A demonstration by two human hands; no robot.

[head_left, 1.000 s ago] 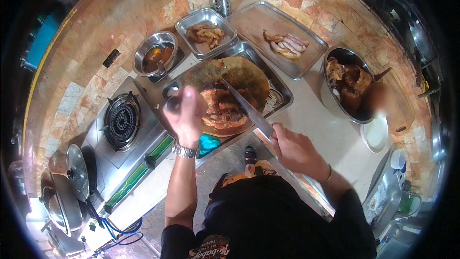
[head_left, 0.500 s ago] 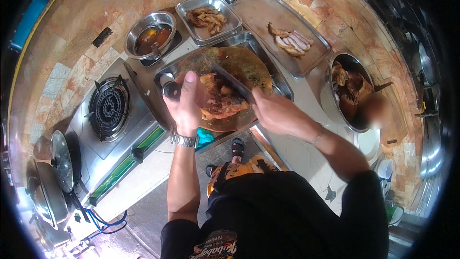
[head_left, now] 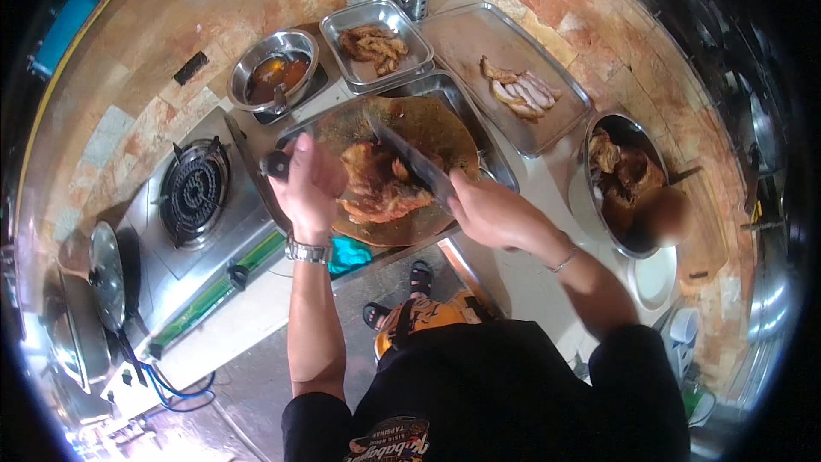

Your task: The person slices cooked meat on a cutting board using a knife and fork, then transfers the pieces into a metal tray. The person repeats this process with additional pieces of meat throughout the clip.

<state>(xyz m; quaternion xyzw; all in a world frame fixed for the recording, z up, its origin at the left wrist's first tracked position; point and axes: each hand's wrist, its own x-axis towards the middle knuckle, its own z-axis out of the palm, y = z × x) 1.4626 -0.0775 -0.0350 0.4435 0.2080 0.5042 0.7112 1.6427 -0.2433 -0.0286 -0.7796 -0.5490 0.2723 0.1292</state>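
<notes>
My right hand is closed on the handle of a broad-bladed knife, its blade slanting up and left over a chunk of roasted, browned meat. The meat lies on a round wooden chopping board, set in a large metal tray. To the left of the meat, my left hand is in a fist around a black-handled tool, thumb up. Only the handle end of that tool shows; its working end is hidden behind the hand.
Behind stand a metal bowl of brown sauce, a tray of fried meat strips and a tray with sliced meat. A pot of meat chunks stands right, a gas stove left. A turquoise cloth lies at the near edge.
My left hand has shifted left, away from the knife, with the black handle still in it. The knife stays over the meat. The whole view has shifted slightly.
</notes>
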